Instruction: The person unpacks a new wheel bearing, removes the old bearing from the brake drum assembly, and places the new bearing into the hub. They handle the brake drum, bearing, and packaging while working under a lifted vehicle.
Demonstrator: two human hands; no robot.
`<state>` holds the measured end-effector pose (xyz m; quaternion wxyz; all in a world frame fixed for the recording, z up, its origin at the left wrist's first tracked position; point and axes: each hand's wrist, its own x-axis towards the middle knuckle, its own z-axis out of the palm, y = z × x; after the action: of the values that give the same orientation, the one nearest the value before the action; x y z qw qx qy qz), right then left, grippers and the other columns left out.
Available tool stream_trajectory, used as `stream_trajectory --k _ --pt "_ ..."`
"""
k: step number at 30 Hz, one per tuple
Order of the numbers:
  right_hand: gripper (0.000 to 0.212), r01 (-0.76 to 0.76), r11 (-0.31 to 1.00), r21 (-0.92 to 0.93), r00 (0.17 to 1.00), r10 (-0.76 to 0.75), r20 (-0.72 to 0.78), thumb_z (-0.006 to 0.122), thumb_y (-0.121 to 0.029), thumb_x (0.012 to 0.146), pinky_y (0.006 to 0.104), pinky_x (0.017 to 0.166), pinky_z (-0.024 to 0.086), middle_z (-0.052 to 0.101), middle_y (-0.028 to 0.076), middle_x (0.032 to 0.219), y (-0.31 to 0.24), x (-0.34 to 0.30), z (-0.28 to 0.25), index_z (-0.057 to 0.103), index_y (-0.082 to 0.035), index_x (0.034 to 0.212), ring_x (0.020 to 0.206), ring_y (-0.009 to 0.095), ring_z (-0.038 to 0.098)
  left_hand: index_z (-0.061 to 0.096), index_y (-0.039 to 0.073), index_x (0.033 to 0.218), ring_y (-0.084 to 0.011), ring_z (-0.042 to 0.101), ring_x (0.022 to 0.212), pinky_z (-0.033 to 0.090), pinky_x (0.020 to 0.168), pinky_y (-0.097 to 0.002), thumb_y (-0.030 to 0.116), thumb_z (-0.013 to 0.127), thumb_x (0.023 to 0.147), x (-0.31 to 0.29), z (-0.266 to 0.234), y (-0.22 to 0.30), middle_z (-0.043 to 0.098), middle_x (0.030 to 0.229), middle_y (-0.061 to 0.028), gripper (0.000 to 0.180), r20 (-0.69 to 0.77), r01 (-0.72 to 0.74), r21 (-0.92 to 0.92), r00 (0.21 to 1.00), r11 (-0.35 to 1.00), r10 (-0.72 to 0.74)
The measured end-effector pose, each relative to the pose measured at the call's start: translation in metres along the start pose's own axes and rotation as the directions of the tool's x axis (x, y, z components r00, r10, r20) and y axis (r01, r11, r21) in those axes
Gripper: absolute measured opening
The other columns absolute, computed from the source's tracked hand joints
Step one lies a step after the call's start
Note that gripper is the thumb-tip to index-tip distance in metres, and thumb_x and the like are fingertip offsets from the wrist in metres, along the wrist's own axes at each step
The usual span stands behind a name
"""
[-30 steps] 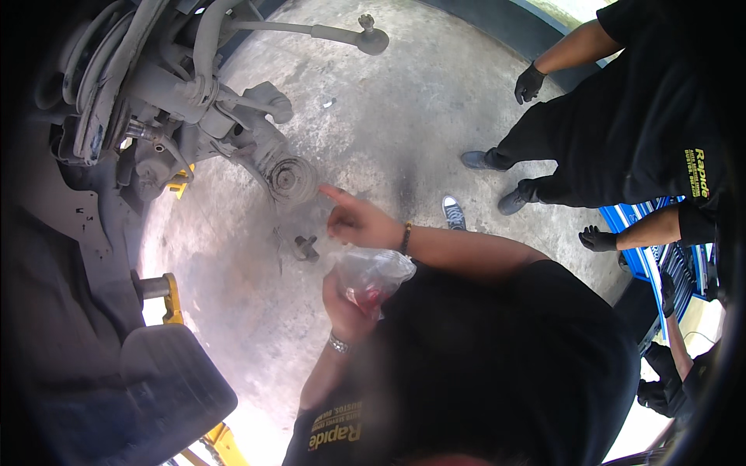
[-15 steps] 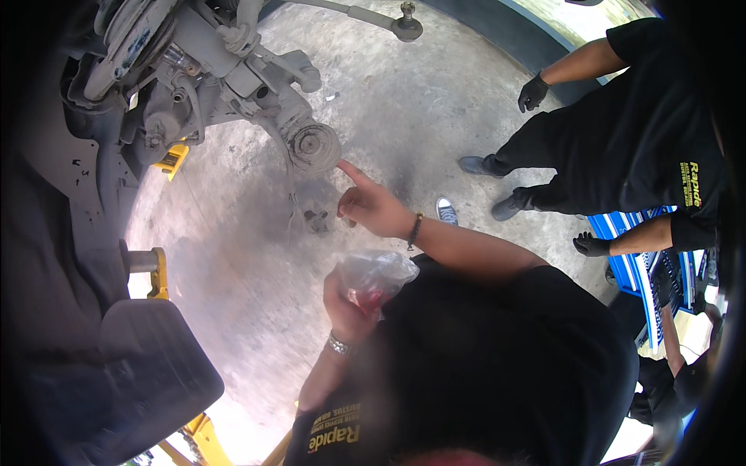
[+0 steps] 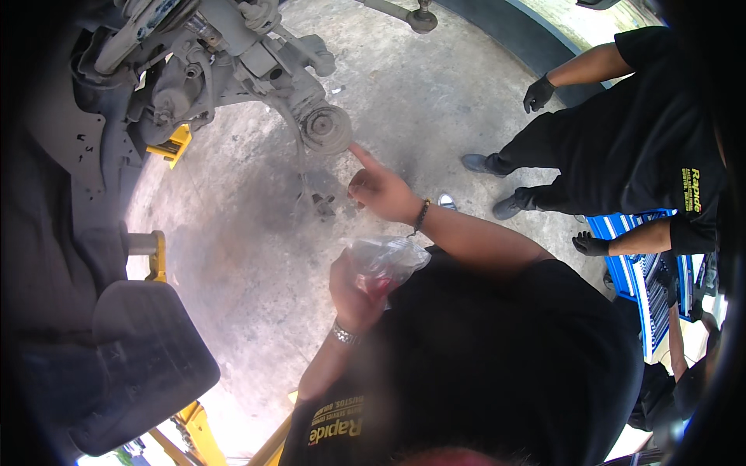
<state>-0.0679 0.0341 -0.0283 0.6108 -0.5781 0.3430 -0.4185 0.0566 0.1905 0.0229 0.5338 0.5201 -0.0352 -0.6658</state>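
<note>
My left hand [image 3: 353, 291], with a metal watch on its wrist, is closed around a clear plastic bag [image 3: 392, 255]. Something red [image 3: 378, 288] shows through the plastic; its kind I cannot make out. My right hand [image 3: 385, 193], with a dark bracelet, stretches its index finger to the lower edge of a round, dusty bushing [image 3: 325, 128] on a car's suspension arm. The fingertip looks to be at its rim; contact is hard to judge. The other fingers are curled, with nothing visible in them. Dusty suspension parts [image 3: 249, 54] spread above and left of the bushing.
Dark car bodywork with a mud flap [image 3: 155, 365] fills the left side. Yellow stand parts [image 3: 177, 144] show beneath it. A rod with a ball end [image 3: 422, 19] juts in at the top. Right, a gloved co-worker [image 3: 622, 147] stands by a blue tool cabinet [image 3: 622, 248]; another person's arm reaches there.
The view has shifted slightly, so the car parts sit a little further right and higher. My right finger remains at the bushing's edge, and my left hand still grips the bag.
</note>
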Motion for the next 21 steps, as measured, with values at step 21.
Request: stream_trajectory --k 21 --pt "0.019 0.159 0.987 0.023 0.961 -0.160 0.227 0.069 -0.016 0.103 0.0301 0.086 0.053 0.073 0.007 0.102 -0.100 -0.061 -0.010 0.068 0.001 0.114 0.098 0.013 0.067 0.059 0.007 0.112 -0.0174 0.069 0.099 0.058 0.086 -0.0343 0.015 0.050 0.109 -0.013 0.021 0.018 0.068 0.107 -0.0081 0.013 0.128 -0.568 -0.090 0.808 0.818 0.575"
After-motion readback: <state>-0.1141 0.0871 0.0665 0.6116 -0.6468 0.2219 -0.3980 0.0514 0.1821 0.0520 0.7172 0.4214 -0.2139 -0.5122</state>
